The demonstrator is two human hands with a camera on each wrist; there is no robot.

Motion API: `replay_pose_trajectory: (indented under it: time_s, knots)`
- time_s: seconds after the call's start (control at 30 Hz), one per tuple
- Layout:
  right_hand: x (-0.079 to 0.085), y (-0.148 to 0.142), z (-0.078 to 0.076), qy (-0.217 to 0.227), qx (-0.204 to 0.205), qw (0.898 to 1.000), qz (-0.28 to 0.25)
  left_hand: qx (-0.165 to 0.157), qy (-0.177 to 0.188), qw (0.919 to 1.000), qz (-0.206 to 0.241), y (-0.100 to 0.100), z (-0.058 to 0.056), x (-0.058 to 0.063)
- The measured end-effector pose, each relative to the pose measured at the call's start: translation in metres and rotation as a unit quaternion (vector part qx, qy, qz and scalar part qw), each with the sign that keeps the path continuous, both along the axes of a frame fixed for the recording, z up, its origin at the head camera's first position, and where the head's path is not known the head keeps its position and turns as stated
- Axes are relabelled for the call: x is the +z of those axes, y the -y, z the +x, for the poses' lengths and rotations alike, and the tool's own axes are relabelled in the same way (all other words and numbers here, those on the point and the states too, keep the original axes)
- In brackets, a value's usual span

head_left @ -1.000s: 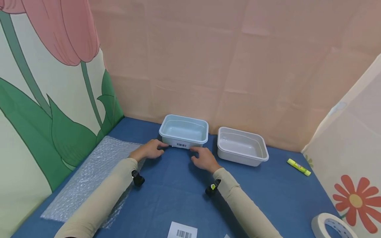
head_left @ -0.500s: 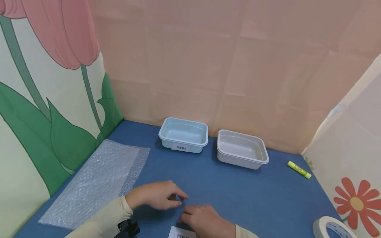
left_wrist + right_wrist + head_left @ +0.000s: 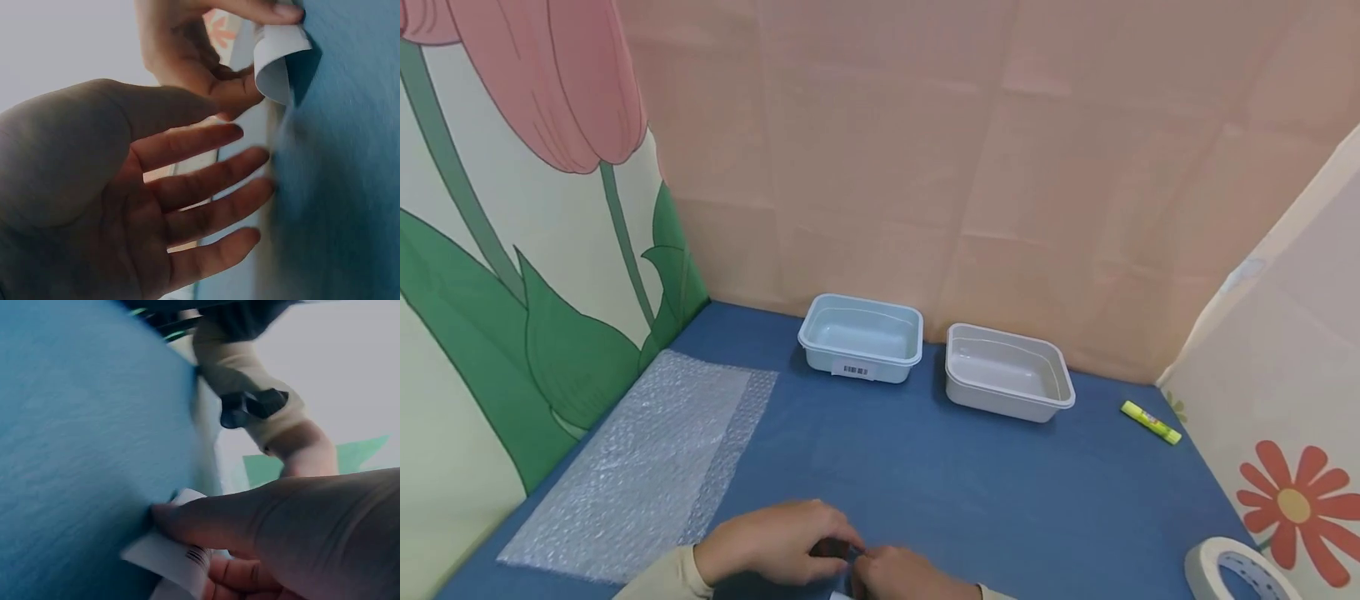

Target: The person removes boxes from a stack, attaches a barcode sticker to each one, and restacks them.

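A white barcode label [image 3: 164,555] bends upward, its lower part near the blue cloth; in the left wrist view the label [image 3: 272,80] forms a curl. My right hand [image 3: 913,575] pinches it between thumb and fingers at the bottom of the head view. Close beside it on the left is my left hand [image 3: 778,542]. The left wrist view has the left hand's fingers [image 3: 212,215] spread apart and relaxed, its thumb reaching toward the right hand. From the head camera, the label is almost wholly hidden below the hands.
A light blue tub [image 3: 895,371] with a barcode label on its front stands at the back, beside a pale grey tub [image 3: 1000,402]. Bubble wrap [image 3: 647,467] lies at left. A yellow-green glue stick [image 3: 1151,422] and a tape roll [image 3: 1206,567] lie at right.
Both hands have come back from the blue tub's front toward the near edge and met at the loose label. The right hand has picked the label up. The tubs stay put.
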State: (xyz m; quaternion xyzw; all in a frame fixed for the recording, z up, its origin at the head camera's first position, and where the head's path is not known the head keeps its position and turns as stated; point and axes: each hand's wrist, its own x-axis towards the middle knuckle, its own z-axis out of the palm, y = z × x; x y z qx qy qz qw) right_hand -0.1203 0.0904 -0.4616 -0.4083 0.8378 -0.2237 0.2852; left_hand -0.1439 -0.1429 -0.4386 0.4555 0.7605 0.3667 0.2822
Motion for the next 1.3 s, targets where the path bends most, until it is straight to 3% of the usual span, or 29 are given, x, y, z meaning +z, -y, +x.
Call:
replay_pose_trajectory:
  time_s: [0.1,0.17,0.27,0.37,0.5,0.67,0.73,0.83,0.97,1.07,1.17,1.3]
  knots:
    - [0.005,-0.009,-0.009,0.091,-0.012,0.995,-0.048,-0.008,0.068,0.9969,0.037,0.003,-0.001,-0.002]
    - [0.019,-0.014,-0.011,0.094,-0.038,0.992,-0.072,0.020,0.106,0.9927,0.055,0.004,-0.001,0.001]
    - [0.049,-0.020,-0.011,-0.019,-0.077,0.994,-0.081,0.114,0.118,0.9836,0.076,0.000,0.000,0.010]
    - [0.076,-0.023,-0.009,-0.138,-0.132,0.976,-0.101,0.194,0.082,0.9712,0.111,-0.012,-0.001,0.023]
    - [0.097,-0.028,-0.009,-0.252,-0.184,0.939,-0.141,0.241,0.028,0.9532,0.180,-0.030,-0.002,0.037]
    - [0.105,-0.037,-0.015,-0.390,-0.200,0.868,-0.235,0.287,-0.029,0.9263,0.242,-0.043,0.000,0.048]
    - [0.106,-0.039,-0.017,-0.417,-0.194,0.842,-0.281,0.303,-0.045,0.9160,0.260,-0.046,0.003,0.051]
    - [0.106,-0.039,-0.020,-0.447,-0.166,0.812,-0.338,0.311,-0.094,0.9011,0.287,-0.051,0.008,0.055]
    - [0.105,-0.035,-0.024,-0.503,-0.132,0.770,-0.369,0.311,-0.181,0.8773,0.317,-0.057,0.012,0.056]
    - [0.106,-0.033,-0.027,-0.538,-0.121,0.739,-0.387,0.308,-0.219,0.8657,0.328,-0.060,0.014,0.057]
    - [0.108,-0.031,-0.029,-0.558,-0.110,0.718,-0.402,0.306,-0.256,0.8551,0.331,-0.061,0.016,0.059]
    - [0.109,-0.030,-0.030,-0.569,-0.101,0.704,-0.414,0.307,-0.301,0.8436,0.322,-0.062,0.017,0.060]
